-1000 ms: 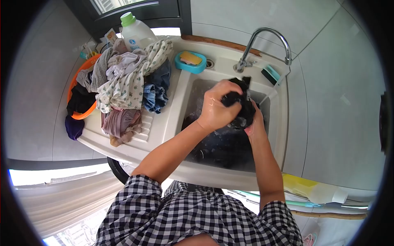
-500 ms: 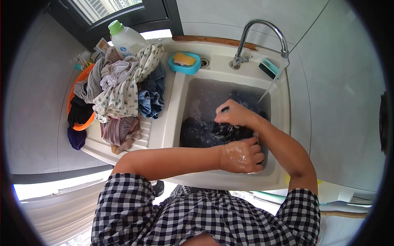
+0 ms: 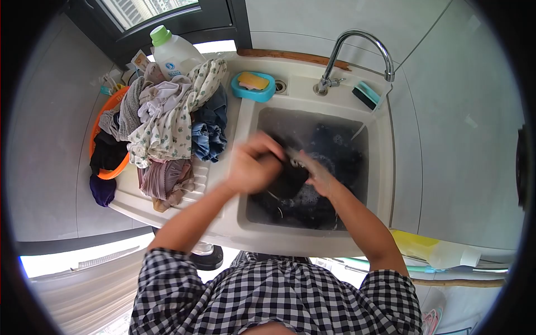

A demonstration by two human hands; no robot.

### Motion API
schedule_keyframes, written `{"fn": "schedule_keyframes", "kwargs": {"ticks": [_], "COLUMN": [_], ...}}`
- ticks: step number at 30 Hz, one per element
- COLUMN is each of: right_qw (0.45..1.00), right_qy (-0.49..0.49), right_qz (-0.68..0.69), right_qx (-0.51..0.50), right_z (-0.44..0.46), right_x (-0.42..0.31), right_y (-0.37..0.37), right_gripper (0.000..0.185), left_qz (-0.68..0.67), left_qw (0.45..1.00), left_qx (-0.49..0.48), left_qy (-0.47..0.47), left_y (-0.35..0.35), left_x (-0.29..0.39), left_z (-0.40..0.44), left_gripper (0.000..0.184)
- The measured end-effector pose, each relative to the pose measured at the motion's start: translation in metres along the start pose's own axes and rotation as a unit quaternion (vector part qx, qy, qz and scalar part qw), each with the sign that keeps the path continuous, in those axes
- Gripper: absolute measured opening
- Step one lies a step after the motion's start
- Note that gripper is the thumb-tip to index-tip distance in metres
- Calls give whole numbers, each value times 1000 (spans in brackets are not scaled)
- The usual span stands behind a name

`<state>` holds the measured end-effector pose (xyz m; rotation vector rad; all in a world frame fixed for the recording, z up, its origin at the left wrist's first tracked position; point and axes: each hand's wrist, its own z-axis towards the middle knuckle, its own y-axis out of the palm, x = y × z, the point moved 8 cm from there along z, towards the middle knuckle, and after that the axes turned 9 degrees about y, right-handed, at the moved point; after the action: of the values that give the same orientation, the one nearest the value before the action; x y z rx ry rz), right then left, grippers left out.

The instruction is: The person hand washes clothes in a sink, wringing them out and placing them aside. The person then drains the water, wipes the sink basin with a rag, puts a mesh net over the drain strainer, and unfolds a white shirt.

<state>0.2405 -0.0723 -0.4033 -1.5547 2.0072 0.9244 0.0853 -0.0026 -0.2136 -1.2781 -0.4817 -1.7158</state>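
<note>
A wet black garment (image 3: 287, 180), bunched up, is between my hands above the murky water in the white sink (image 3: 241, 209). At its left side my left hand (image 3: 255, 164) is smeared by motion, but its fingers look curled round the cloth. My right hand (image 3: 317, 176) grips the garment's right side, with suds near the fingers. More dark cloth (image 3: 329, 139) lies under the foamy water. What kind of garment it is I cannot make out.
A chrome faucet (image 3: 341, 47) runs a thin stream at the back right, beside a scrub brush (image 3: 366, 95). A blue soap dish (image 3: 254, 93) holds a yellow bar. Leftward, clothes (image 3: 162, 131) overflow an orange basin (image 3: 100, 120), with a detergent bottle (image 3: 176, 53) behind.
My left hand has swung left and away from me, from the sink's front right to its left side. My right hand has come slightly nearer. The black garment has moved left and is lifted.
</note>
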Motion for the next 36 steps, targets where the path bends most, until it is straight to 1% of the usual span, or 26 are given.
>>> {"fn": "schedule_keyframes", "kwargs": {"ticks": [1, 2, 3, 4, 5, 6, 8, 9, 12, 13, 14, 16, 17, 18, 20, 22, 25, 27, 29, 30, 31, 32, 33, 34, 35, 36], "right_qw": [991, 983, 917, 804, 743, 672, 664, 657, 723, 766, 805, 859, 876, 892, 875, 925, 935, 925, 913, 907, 909, 909, 908, 906, 904, 900], "right_qy": [-55, -12, -77, -138, -98, -56, 38, 86, 119, 88, 56, 8, -7, -21, -175, -175, -255, -309, -351, -371, -382, -393, -402, -413, -415, -416], "right_qz": [-106, -147, -333, -502, -564, -619, -641, -650, -604, -561, -516, -441, -415, -389, -360, -230, -115, -81, -53, -38, -12, 15, 43, 58, 88, 118], "right_qx": [59, 112, 205, 286, 346, 401, 383, 372, 313, 301, 289, 260, 245, 229, 272, 245, 219, 204, 201, 196, 167, 137, 109, 71, 60, 50], "right_z": [15, 19, 23, 26, 9, -11, 2, 10, 34, 32, 27, 3, -21, -34, -49, -103, -150, -183, -209, -219, -226, -233, -239, -242, -241, -238], "right_x": [-2, -12, -21, -26, -31, -39, -4, 15, 50, 52, 50, 29, 4, -10, -34, -87, -140, -172, -194, -204, -212, -221, -226, -230, -229, -227], "right_y": [-25, -44, -75, -94, -98, -98, -120, -132, -148, -145, -142, -130, -119, -113, -136, -105, -94, -82, -72, -67, -60, -54, -50, -45, -43, -40], "right_gripper": [65, 63, 65, 69, 73, 78, 78, 78, 79, 70, 61, 49, 45, 44, 43, 40, 29, 25, 25, 26, 27, 29, 30, 36, 36, 37], "left_qz": [122, 90, 296, 337, 335, 265, 334, 292, 572, 619, 606, 480, 485, 484, 474, 515, 752, 668, 547, 467, 336, 183, 169, 118, 52, 29], "left_qw": [990, 979, 923, 902, 878, 859, 782, 752, 636, 613, 657, 825, 842, 848, 848, 824, 618, 698, 827, 881, 941, 976, 976, 979, 988, 997], "left_qx": [66, 183, 184, 237, 308, 393, 445, 506, 445, 419, 383, 297, 228, 155, 188, 181, 156, 178, 129, 63, 45, -45, -116, -145, -136, -72], "left_qy": [38, -9, 161, 126, 150, 195, 280, 305, 264, 255, 234, 11, -69, -150, -146, -155, -170, -187, -16, 44, -24, -106, -76, -79, -55, 4], "left_y": [-59, -114, -170, -225, -278, -333, -393, -413, -455, -461, -494, -523, -523, -513, -517, -509, -432, -344, -280, -221, -175, -114, -64, -17, 21, 52], "left_x": [5, 16, 46, 79, 108, 127, 180, 186, 174, 150, 104, -2, -48, -78, -72, -49, 29, 76, 63, 65, 40, 30, 21, 19, 17, 11], "left_z": [18, 23, 28, 29, 23, 10, -8, -19, -38, -44, -55, -73, -89, -99, -102, -85, -47, -15, 2, 12, 6, 6, 3, -1, -5, 2], "left_gripper": [17, 13, 12, 12, 15, 13, 14, 14, 17, 18, 15, 20, 25, 30, 33, 35, 40, 47, 46, 44, 35, 38, 45, 49, 55, 47]}}
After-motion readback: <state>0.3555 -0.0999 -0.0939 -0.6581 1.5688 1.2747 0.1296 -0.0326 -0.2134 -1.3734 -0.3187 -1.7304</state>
